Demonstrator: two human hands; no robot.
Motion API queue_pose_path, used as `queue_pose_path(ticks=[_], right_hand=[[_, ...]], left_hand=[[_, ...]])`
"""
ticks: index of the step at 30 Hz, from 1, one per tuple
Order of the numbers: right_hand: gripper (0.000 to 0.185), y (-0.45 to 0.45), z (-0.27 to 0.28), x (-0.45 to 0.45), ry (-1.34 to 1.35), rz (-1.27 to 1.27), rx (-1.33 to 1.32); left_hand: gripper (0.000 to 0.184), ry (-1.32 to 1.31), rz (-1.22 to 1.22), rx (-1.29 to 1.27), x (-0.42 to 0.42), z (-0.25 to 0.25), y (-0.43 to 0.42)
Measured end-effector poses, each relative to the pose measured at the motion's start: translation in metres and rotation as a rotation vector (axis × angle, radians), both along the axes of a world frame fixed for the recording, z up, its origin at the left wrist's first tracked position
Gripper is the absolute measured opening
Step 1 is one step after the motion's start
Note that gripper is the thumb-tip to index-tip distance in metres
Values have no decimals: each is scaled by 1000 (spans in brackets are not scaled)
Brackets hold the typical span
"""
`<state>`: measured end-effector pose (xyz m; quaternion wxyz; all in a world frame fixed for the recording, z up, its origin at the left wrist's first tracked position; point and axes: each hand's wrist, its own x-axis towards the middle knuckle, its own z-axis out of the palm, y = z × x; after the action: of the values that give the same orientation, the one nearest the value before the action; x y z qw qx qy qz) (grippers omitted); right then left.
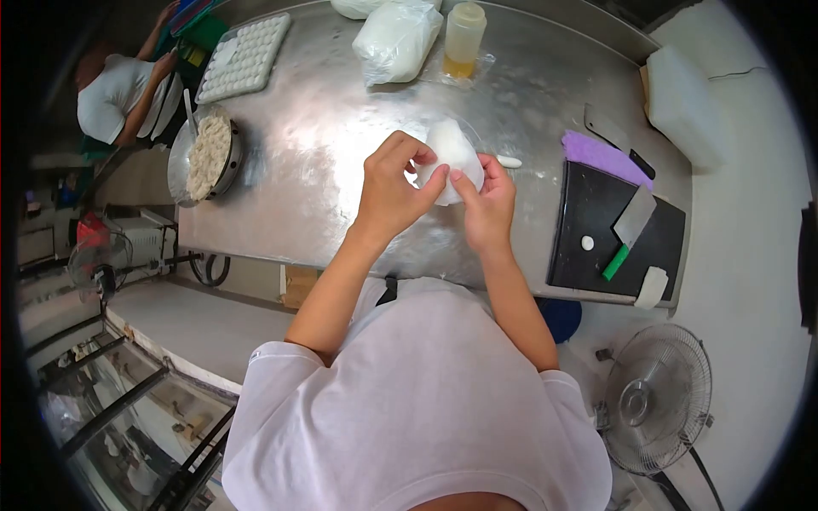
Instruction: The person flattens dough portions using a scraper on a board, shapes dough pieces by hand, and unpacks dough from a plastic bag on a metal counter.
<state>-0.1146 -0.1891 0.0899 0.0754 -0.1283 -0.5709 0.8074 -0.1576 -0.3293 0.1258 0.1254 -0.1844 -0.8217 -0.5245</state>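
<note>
A thin, white, rounded sheet of dough (452, 149) is held up over the steel table, between my two hands. My left hand (394, 183) pinches its left edge with thumb and fingers. At its lower right edge, my right hand (491, 203) grips it, thumb in front and fingers behind. Just beyond the right fingers lies a small white rod-shaped piece (509, 162) on the table; part of it may be hidden by the hand.
On the steel table (298, 170) are a pan of pale filling (210, 159) with a spoon, a tray of white pieces (244, 58), a bagged white bundle (397, 43) and a bottle (464, 41). A cleaver (635, 217) rests on a black board (588, 204). Another person (115, 98) works at far left.
</note>
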Motion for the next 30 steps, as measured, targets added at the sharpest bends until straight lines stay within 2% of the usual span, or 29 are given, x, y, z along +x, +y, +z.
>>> queue_pose_path(ticks=[2,18,30], right_hand=[[27,-1,2,7,30,-27,65],[24,-2,2,21,98,-75,96],[24,-4,-2,26,107,-96,125]], left_hand=[[14,27,-16,1,3,0,2],[14,133,-33,62,12,-7,3],[14,92,-1,86,17,-20,8]])
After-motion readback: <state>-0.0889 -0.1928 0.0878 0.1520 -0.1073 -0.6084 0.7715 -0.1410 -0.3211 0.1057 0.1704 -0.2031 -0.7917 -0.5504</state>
